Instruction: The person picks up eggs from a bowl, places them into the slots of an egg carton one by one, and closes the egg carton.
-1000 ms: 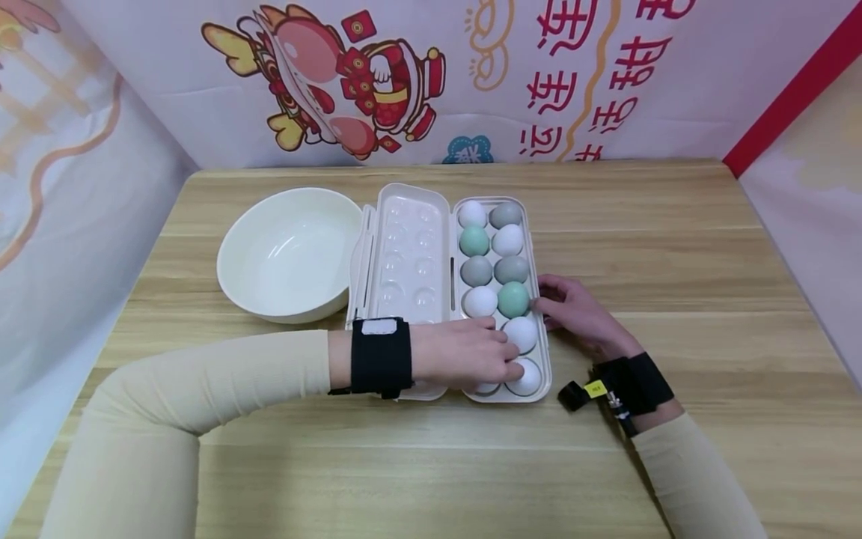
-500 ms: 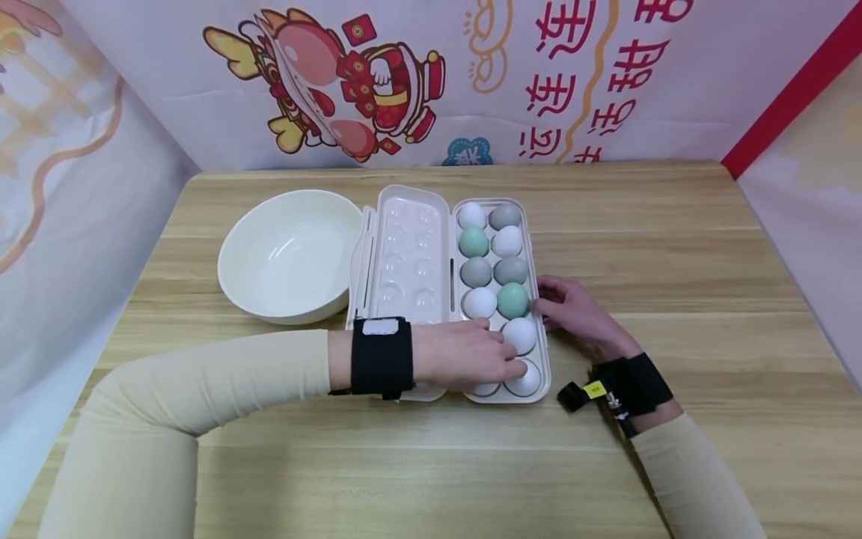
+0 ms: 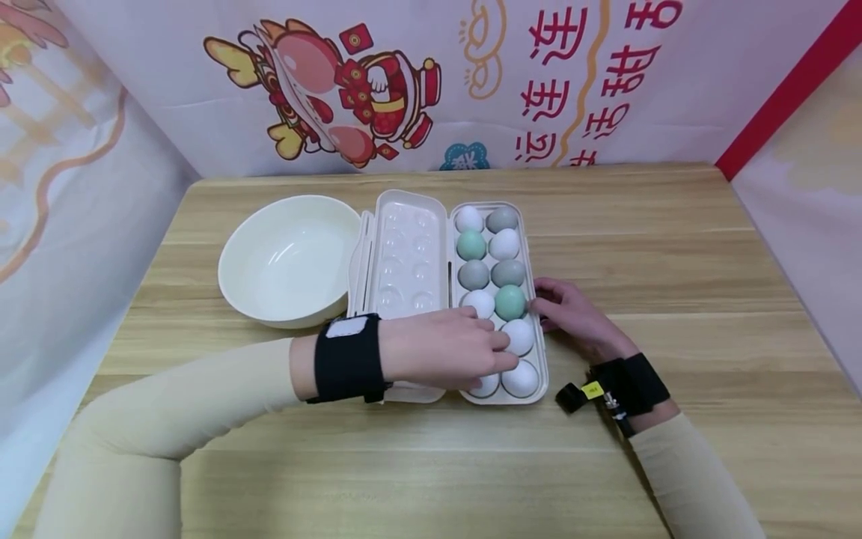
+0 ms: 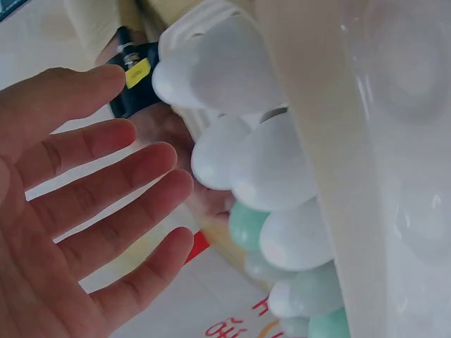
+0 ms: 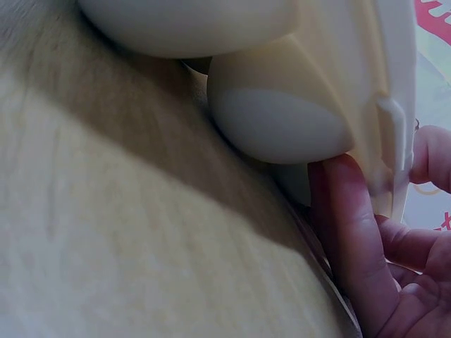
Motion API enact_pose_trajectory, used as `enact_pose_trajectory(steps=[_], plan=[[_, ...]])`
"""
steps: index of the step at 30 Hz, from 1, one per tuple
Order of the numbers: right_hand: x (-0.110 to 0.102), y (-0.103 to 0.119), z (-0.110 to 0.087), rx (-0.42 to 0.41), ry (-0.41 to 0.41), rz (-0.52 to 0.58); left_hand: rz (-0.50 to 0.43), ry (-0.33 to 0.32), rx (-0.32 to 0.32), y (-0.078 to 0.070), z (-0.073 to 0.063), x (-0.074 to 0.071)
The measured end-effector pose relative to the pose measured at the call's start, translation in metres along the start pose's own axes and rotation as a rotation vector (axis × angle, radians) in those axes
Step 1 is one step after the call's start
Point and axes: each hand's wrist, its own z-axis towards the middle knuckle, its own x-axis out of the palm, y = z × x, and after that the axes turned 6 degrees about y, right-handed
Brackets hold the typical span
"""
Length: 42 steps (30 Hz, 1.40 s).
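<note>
An egg carton (image 3: 412, 288) lies with its lid folded flat to the left, its tray filled with white, grey and green eggs. My left hand (image 3: 447, 348) hovers over the near end of the tray. Its fingers are spread apart with nothing between them in the left wrist view, beside the white eggs (image 4: 275, 162). Part of the near left eggs is hidden under that hand. At the tray's right side, my right hand (image 3: 578, 318) holds the edge. The right wrist view shows the thumb (image 5: 431, 158) at the rim and a finger (image 5: 349, 218) against a rounded egg cup (image 5: 275, 127).
A large white bowl (image 3: 289, 262) stands left of the carton, right beside the lid. All of this is on a wood-grain table (image 3: 646, 247). A printed cloth (image 3: 377, 90) rises behind the table's far edge, with white cloth at both sides.
My left hand has drawn back slightly left from the two near white eggs, its fingers now straighter. The right hand keeps its place on the tray edge. The head view has tilted a little.
</note>
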Motion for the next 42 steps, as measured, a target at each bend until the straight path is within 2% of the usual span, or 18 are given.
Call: enact_pose_trajectory(steps=[4, 9, 15, 22, 28, 33, 36, 42], plan=[[0.000, 0.002, 0.000, 0.013, 0.002, 0.003, -0.004, -0.047, -0.020, 0.001, -0.014, -0.009], [0.001, 0.002, 0.000, 0.015, 0.002, 0.008, 0.021, -0.144, -0.053, 0.001, -0.030, -0.020], [0.003, 0.002, 0.000, 0.017, 0.001, 0.021, 0.019, -0.227, -0.075, 0.000, -0.045, -0.029], [0.005, 0.001, 0.001, 0.022, 0.006, 0.034, 0.023, -0.393, -0.108, 0.003, -0.068, -0.033], [0.003, 0.002, 0.001, 0.015, 0.001, 0.022, -0.037, -0.507, -0.143, 0.010, -0.088, -0.035], [0.003, 0.003, 0.001, 0.022, 0.007, 0.019, -0.051, -0.595, -0.166, 0.012, -0.099, -0.033], [0.003, 0.003, 0.001, 0.021, 0.002, 0.016, -0.070, -0.620, -0.182, 0.014, -0.103, -0.031], [0.003, 0.002, 0.001, 0.021, -0.012, 0.016, -0.235, -0.646, -0.222, 0.021, -0.109, -0.024]])
